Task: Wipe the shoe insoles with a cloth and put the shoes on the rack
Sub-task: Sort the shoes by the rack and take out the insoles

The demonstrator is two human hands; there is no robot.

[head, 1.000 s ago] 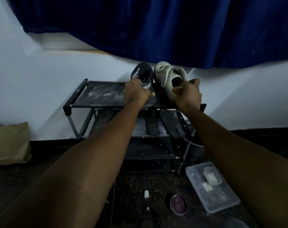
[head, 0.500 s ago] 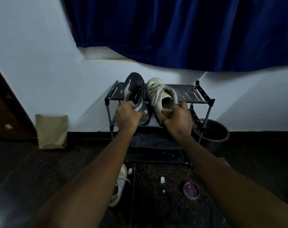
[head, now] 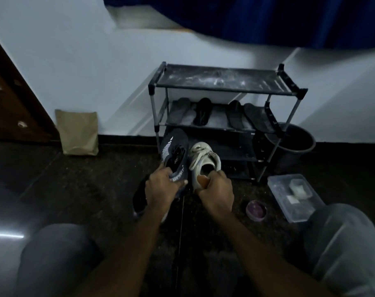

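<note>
My left hand (head: 161, 187) grips the heel of a dark grey sport shoe (head: 174, 153) with white stripes. My right hand (head: 216, 189) grips the heel of a cream lace-up shoe (head: 203, 159). Both shoes are held toes-up, low and in front of the black shoe rack (head: 225, 91), near its bottom shelf. Several dark insoles (head: 233, 114) lie on the rack's middle shelf. Another dark shoe (head: 139, 198) lies on the floor under my left wrist. No cloth shows.
A clear plastic box (head: 289, 196) and a small purple tin (head: 256, 210) sit on the floor at right. A dark bucket (head: 298, 142) stands beside the rack. A brown paper bag (head: 77, 131) leans on the wall at left. My knees frame the bottom.
Both hands have carried the two shoes down from the rack's top shelf to floor level in front of it. The camera has pulled back and lower.
</note>
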